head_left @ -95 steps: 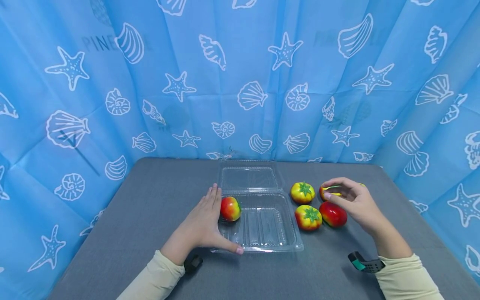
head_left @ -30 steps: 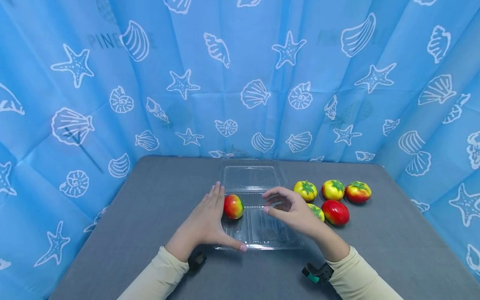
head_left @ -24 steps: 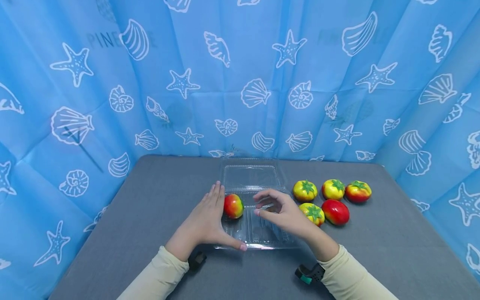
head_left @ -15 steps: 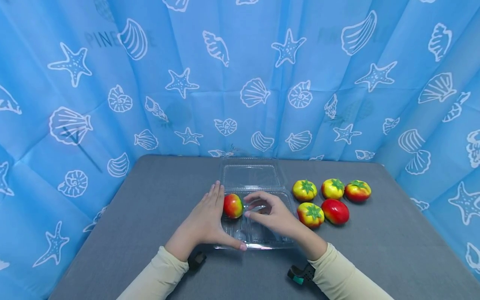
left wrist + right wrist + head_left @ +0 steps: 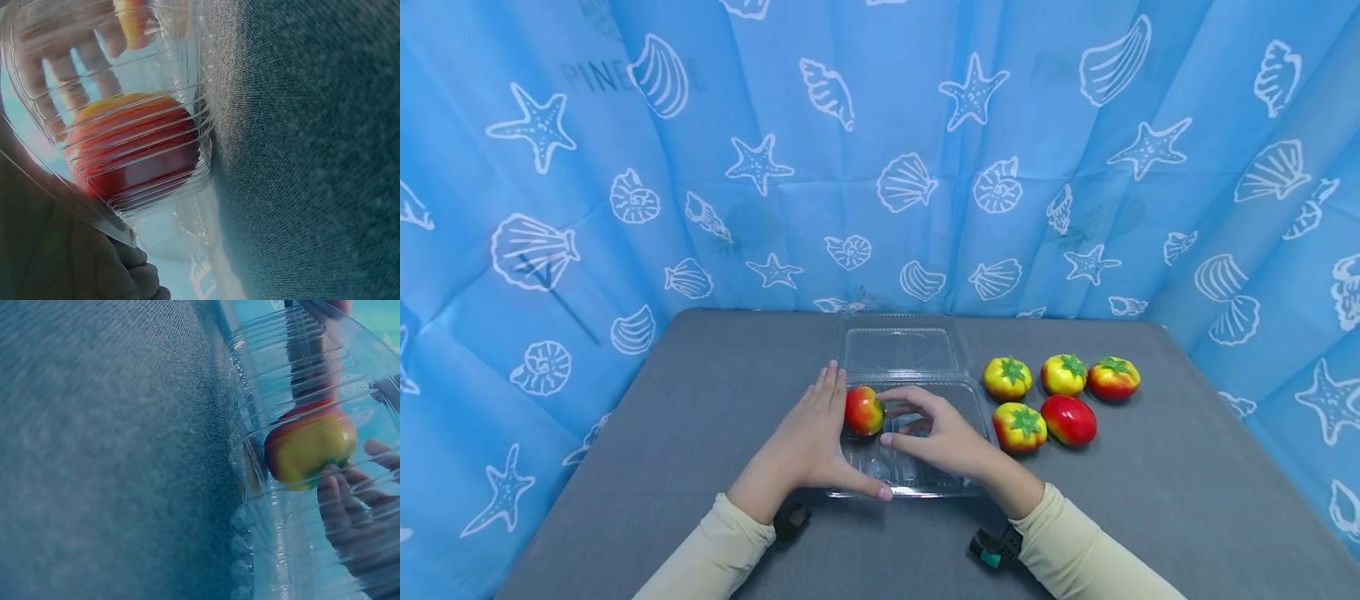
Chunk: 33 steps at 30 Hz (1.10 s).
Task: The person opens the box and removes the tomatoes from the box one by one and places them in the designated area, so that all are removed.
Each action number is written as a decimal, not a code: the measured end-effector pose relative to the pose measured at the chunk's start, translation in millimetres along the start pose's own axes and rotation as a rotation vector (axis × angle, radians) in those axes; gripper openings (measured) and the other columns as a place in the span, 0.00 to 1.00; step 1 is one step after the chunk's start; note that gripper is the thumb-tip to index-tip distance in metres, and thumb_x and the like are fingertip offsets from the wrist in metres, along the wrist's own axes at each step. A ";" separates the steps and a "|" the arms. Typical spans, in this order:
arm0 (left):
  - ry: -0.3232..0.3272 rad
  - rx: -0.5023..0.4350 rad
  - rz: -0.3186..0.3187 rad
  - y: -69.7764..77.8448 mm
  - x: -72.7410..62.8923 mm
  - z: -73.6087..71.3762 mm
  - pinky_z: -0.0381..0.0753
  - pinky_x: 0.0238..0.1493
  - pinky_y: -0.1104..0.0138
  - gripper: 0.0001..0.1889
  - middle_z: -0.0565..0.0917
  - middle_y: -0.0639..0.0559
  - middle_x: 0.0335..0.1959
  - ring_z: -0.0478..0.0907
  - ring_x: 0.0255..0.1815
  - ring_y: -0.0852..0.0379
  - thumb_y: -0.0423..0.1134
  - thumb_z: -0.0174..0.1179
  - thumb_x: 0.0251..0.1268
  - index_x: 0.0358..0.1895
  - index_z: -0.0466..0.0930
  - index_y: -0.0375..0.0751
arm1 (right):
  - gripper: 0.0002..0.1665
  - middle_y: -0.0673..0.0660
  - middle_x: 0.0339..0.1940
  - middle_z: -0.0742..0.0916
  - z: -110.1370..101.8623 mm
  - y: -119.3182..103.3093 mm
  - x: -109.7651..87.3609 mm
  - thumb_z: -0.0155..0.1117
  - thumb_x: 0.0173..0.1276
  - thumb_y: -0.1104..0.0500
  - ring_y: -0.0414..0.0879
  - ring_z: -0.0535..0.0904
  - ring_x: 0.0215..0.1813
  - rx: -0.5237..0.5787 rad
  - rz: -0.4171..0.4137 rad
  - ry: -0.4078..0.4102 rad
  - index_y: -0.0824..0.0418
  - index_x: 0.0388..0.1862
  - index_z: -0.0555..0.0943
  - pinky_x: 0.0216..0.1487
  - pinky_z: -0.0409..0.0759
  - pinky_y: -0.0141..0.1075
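Note:
A clear plastic clamshell box (image 5: 917, 492) stands on the table with its lid (image 5: 898, 352) folded back. Inside, against the left wall, sits one red-and-yellow toy tomato (image 5: 862, 412), its green stem end turned right. My left hand (image 5: 805, 437) lies along the box's left side, fingers straight and thumb stretched over the front rim. My right hand (image 5: 947, 435) reaches over the box from the right, with fingers loosely bent and thumb apart. In the right wrist view, its fingertips come right at the tomato's stem (image 5: 331, 466). Through the ribbed wall, the left wrist view shows the tomato's red side (image 5: 140, 150).
Several more toy tomatoes are grouped right of the box: yellow ones (image 5: 1007, 379), a red one (image 5: 1069, 421) lying stem-hidden, and a red-and-yellow one (image 5: 1114, 379) at the far right. A blue shell-patterned curtain (image 5: 910, 183) hangs behind the grey table (image 5: 730, 358).
My right hand has moved left from the loose tomatoes, across the box, to the tomato inside it. My left hand has stayed at the box's left side.

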<state>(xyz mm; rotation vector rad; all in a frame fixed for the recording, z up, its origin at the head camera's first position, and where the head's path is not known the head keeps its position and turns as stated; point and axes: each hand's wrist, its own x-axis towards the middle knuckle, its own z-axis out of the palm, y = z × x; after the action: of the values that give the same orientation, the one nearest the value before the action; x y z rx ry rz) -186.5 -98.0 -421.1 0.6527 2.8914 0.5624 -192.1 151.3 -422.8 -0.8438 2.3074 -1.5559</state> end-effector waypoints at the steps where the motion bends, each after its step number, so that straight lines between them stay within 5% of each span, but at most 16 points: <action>1: -0.001 0.003 -0.002 0.3 -0.1 0.0 0.48 0.88 0.44 0.84 0.37 0.40 0.90 0.33 0.91 0.42 0.87 0.69 0.33 0.88 0.39 0.39 | 0.32 0.60 0.76 0.78 -0.1 0.1 -0.2 0.69 0.76 0.57 0.63 0.80 0.70 -0.001 -0.001 -0.002 0.58 0.76 0.74 0.67 0.84 0.57; 9: 0.003 -0.002 -0.004 -1.0 -0.3 0.7 0.50 0.87 0.42 0.82 0.40 0.41 0.90 0.34 0.91 0.42 0.86 0.69 0.34 0.88 0.42 0.38 | 0.34 0.60 0.74 0.78 0.6 3.1 -0.2 0.69 0.76 0.56 0.63 0.80 0.69 -0.037 -0.020 -0.011 0.56 0.78 0.73 0.65 0.84 0.58; 18: -0.004 0.003 0.004 -0.8 0.3 1.5 0.49 0.87 0.42 0.82 0.39 0.40 0.90 0.33 0.91 0.41 0.87 0.68 0.34 0.88 0.41 0.38 | 0.43 0.53 0.89 0.63 2.8 4.7 -0.9 0.71 0.74 0.54 0.59 0.66 0.84 -0.029 0.000 -0.082 0.47 0.85 0.66 0.74 0.77 0.60; 33: -0.007 0.010 0.006 0.1 -0.3 1.1 0.48 0.87 0.43 0.82 0.38 0.39 0.90 0.33 0.91 0.42 0.86 0.69 0.35 0.88 0.41 0.38 | 0.37 0.53 0.83 0.72 1.9 4.5 -0.4 0.70 0.75 0.53 0.56 0.69 0.81 -0.095 0.000 -0.039 0.49 0.81 0.71 0.74 0.78 0.58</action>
<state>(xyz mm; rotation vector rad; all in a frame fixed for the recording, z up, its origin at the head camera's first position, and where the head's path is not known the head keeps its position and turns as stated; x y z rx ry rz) -186.0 -97.7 -422.1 0.6643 2.8882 0.5451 -192.3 151.3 -427.7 -0.8883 2.3691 -1.4263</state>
